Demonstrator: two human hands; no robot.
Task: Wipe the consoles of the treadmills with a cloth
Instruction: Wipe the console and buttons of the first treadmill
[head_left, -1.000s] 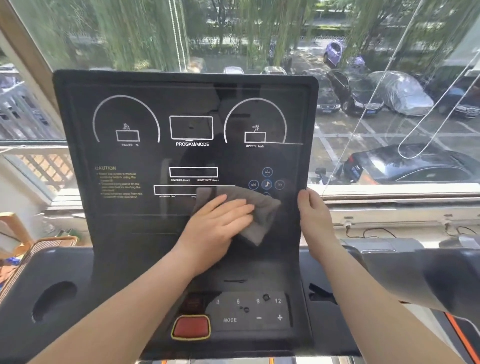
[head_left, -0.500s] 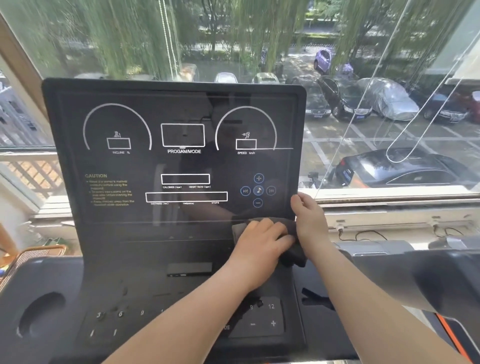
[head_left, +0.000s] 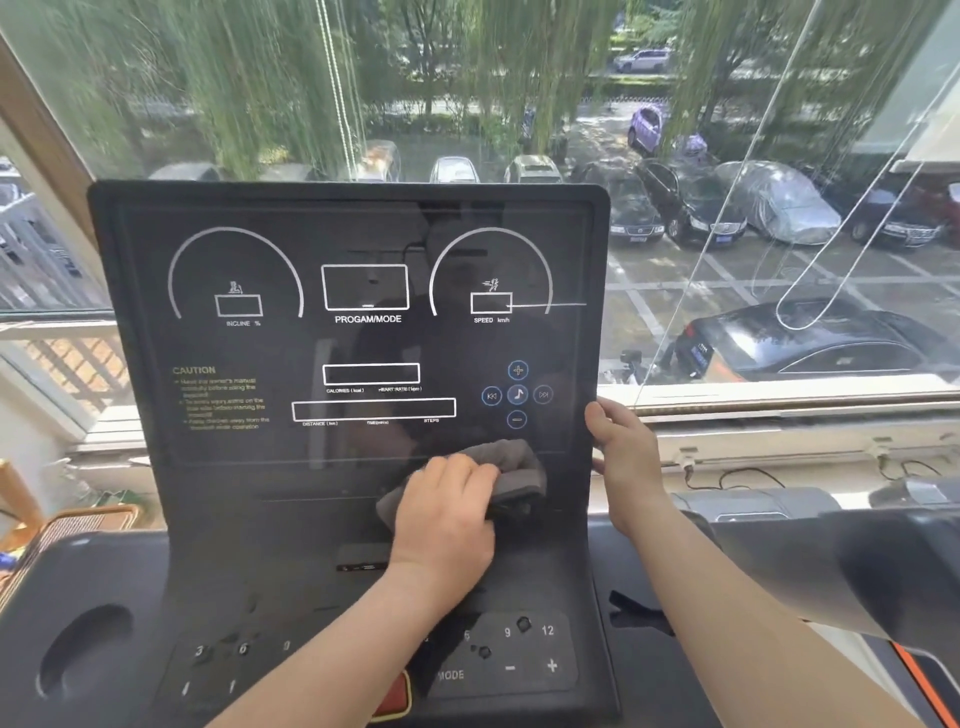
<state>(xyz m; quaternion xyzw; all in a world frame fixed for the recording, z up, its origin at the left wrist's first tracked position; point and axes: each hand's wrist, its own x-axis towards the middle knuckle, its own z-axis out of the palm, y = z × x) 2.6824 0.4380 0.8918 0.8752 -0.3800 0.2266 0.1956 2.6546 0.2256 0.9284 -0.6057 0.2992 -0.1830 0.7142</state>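
With the left hand (head_left: 447, 519), fingers curled, grips a bunched grey cloth (head_left: 517, 465) and presses it to the console (head_left: 234, 493) at lower centre of the frame, just below the round media buttons (head_left: 517, 395). With the right hand (head_left: 626, 460), clasps the console's right edge, thumb on the front, fingers hidden behind. Shows the console near upright, tilted back a little, glossy black face toward the camera, upper panel broader than tall, corners rounded. Shows the cloth soft, napped, crumpled into a lump, long axis roughly left to right.
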